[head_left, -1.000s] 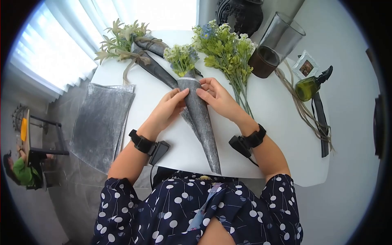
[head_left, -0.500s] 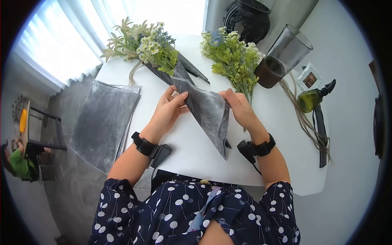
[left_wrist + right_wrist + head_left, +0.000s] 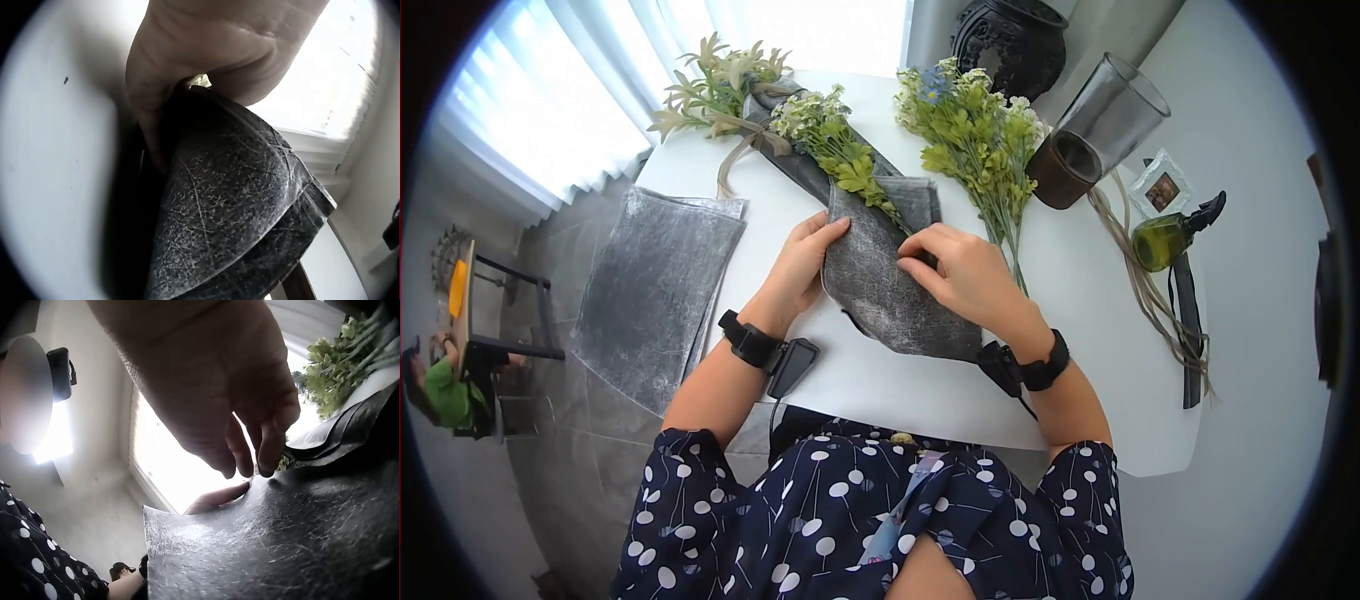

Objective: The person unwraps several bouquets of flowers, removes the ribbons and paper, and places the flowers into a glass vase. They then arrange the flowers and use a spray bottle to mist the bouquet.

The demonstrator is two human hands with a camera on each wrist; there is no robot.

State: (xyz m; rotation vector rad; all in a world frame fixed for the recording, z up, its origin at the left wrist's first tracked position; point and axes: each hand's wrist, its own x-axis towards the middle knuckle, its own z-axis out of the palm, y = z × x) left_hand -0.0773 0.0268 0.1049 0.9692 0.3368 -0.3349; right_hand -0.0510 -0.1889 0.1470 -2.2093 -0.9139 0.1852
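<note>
In the head view my left hand [image 3: 805, 258] grips the left edge of a scuffed dark-grey wrapping sheet [image 3: 880, 290], thumb on top. The sheet is opened out, its lower edge bowed over the white table. Across its upper part lies a bunch of white flowers [image 3: 840, 140] with green leaves. My right hand [image 3: 965, 275] pinches the lower stems of this bunch over the sheet; the stem ends are hidden behind the fingers. In the left wrist view the sheet [image 3: 219, 206] curves out from under the palm. In the right wrist view the fingertips reach the sheet's edge.
Behind lie finished grey cones [image 3: 785, 160] tied with ribbon, holding pale-leaved sprigs [image 3: 715, 85]. More flowers [image 3: 980, 140] lie to the right, near a glass vase [image 3: 1115, 110], a green spray bottle [image 3: 1155, 243] and ribbon strands [image 3: 1135, 275]. Flat grey sheets [image 3: 655, 290] overhang the left edge.
The rolled grey cone has been unrolled and spread out flat around the flowers. My right hand has moved from the sheet's edge to the flower stems, while the left still grips the sheet.
</note>
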